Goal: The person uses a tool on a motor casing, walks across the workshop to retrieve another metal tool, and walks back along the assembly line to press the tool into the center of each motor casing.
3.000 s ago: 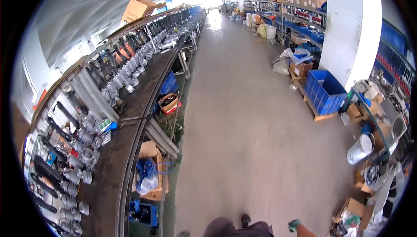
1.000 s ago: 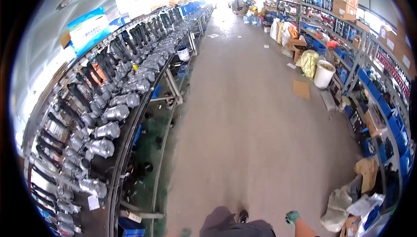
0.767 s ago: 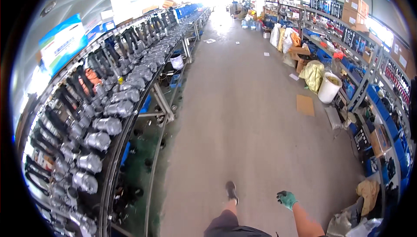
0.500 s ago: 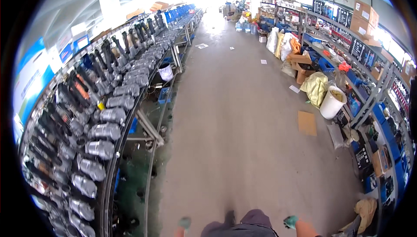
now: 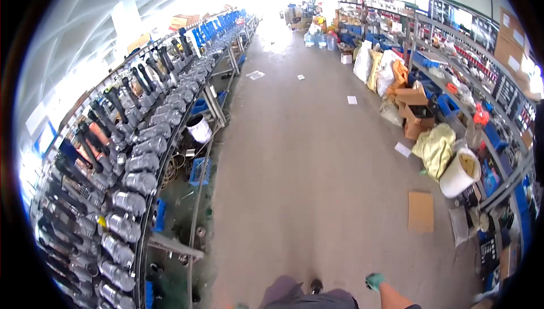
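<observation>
My right hand (image 5: 374, 281), in a green work glove, hangs at my right side over the grey floor (image 5: 306, 167). Its fingers look loosely bent and apart, and I see nothing in them. Of my left hand (image 5: 242, 306) only a faint greenish sliver shows at the lower edge; its fingers are hidden. Neither hand touches anything that I can see. Between them are my dark-clothed legs and one dark shoe (image 5: 315, 286). Along my left runs a long workbench rack (image 5: 148, 212) with rows of grey metal housings (image 5: 140, 182) and black handle-like parts (image 5: 113, 104).
Along the right stand metal shelves (image 5: 510, 181) with bins and boxes. Before them are a white bucket (image 5: 458, 180), a yellowish sack (image 5: 435, 149), open cartons (image 5: 416, 117) and a flat cardboard piece (image 5: 420, 211). Under the left bench hang a white bucket (image 5: 199, 130) and a blue crate (image 5: 199, 171).
I have moved forward along the aisle; bench, sacks and buckets appear nearer. My right hand has swung slightly up and left, and my left hand has dropped almost out of the picture.
</observation>
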